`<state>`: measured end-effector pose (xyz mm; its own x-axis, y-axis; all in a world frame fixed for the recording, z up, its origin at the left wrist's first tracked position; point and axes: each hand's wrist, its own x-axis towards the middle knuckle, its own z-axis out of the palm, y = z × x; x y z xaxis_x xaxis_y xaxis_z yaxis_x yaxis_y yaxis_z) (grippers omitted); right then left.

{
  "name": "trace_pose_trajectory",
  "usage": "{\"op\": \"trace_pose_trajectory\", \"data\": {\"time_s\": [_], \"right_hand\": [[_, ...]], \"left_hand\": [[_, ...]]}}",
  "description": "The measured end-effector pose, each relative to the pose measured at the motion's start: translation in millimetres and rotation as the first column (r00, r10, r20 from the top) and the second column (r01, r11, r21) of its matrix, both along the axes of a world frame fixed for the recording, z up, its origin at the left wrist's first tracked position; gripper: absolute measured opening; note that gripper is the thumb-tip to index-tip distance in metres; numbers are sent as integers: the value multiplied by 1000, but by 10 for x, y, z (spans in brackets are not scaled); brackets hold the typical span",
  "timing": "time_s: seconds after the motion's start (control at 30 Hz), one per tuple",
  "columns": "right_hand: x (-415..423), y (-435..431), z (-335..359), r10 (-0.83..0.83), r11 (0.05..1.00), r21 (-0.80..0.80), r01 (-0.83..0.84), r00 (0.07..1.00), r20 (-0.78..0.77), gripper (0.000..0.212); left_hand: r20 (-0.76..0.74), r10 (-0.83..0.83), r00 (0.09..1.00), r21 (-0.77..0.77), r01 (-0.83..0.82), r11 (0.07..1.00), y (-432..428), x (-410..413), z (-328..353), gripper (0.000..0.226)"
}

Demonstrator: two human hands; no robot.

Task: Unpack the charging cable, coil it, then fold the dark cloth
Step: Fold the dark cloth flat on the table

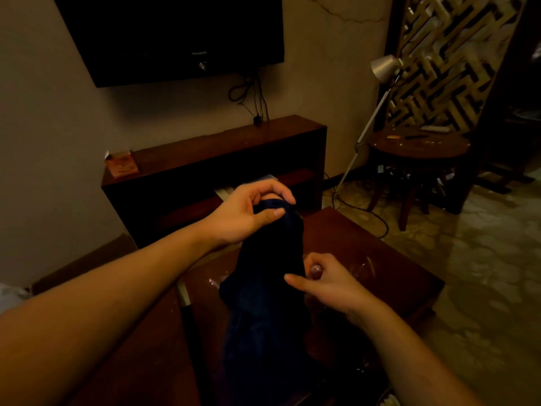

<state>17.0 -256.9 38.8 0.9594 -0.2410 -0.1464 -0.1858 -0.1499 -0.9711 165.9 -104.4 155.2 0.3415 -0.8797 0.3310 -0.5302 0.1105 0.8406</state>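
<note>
Left hand (248, 215) pinches cloth (263, 288) top, frame centre, above tabletop (395, 273). Right hand (325, 279) curled at cloth's right edge; can't tell if gripping.

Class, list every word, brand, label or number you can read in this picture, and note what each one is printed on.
No text here can be quoted.
On the television, the pale brand mark on the lower bezel: too blurred to read.
On the orange box standing on the console: faint print, too small to read.
On the dark cloth: no print shows.
</note>
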Motion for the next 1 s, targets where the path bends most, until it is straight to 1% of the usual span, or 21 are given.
{"op": "trace_pose_trajectory", "data": {"time_s": [0.07,0.13,0.17,0.2,0.23,0.27,0.3,0.33,0.37,0.43,0.47,0.5,0.57,0.63,0.67,0.73,0.77,0.87,0.93,0.97,1.0], "right_hand": [[47,-40,18,32,997,72,-36,997,65,35],[68,-83,84,126,986,98,-133,989,74,63],[87,-107,122,147,989,22,-149,987,66,73],[129,-144,137,151,986,-80,-146,987,62,72],[174,-197,182,149,969,-206,-136,988,48,60],[211,-263,248,140,935,-330,-127,990,18,44],[240,-342,317,131,891,-435,-129,991,-25,33],[267,-412,403,107,849,-514,-124,992,-61,29],[283,-460,488,79,814,-570,-116,993,-88,29],[315,-488,636,11,704,-704,-91,993,-117,35],[330,-455,694,-23,639,-765,-81,992,-124,39],[339,-409,719,-43,599,-798,-73,991,-123,44],[356,-315,697,-35,589,-800,-113,986,-165,51],[346,-249,667,59,650,-713,-264,952,-299,70],[349,-230,630,112,700,-637,-323,930,-349,72],[352,-192,517,136,764,-547,-343,914,-382,41],[355,-173,470,99,770,-558,-309,922,-375,30],[425,-189,409,-19,772,-613,-166,959,-283,23],[502,-247,483,-63,756,-648,-86,977,-203,10],[533,-284,535,-87,734,-678,-43,984,-157,4],[560,-324,580,-122,698,-716,2,986,-116,8]], "left_hand": [[55,21,998,23,-22,1000,-8,15,41,18],[113,19,993,67,-27,997,-19,5,64,24],[131,7,991,103,-21,994,-15,10,75,33],[165,-5,986,157,-22,987,1,49,74,48],[254,-1,967,234,-61,970,29,121,73,66],[393,3,920,329,-143,933,53,202,71,82],[544,-2,839,415,-267,870,78,280,72,92],[650,-5,760,462,-391,796,94,356,53,91],[714,19,700,462,-492,738,103,397,28,74],[750,128,649,390,-591,706,65,375,-47,31],[757,161,634,356,-605,712,41,349,-105,24],[758,170,630,326,-591,738,18,316,-167,24],[716,167,677,309,-523,794,-2,279,-287,26],[652,179,736,308,-474,825,-23,287,-370,30],[624,184,759,312,-458,832,-29,279,-390,33],[570,195,798,331,-440,834,-27,234,-461,41],[534,222,816,344,-449,825,-11,220,-545,42],[355,387,851,456,-518,723,40,241,-855,15],[200,489,849,518,-515,683,56,324,-946,19],[115,505,855,537,-481,693,70,364,-927,19],[49,484,874,542,-430,722,87,420,-887,19]]}}
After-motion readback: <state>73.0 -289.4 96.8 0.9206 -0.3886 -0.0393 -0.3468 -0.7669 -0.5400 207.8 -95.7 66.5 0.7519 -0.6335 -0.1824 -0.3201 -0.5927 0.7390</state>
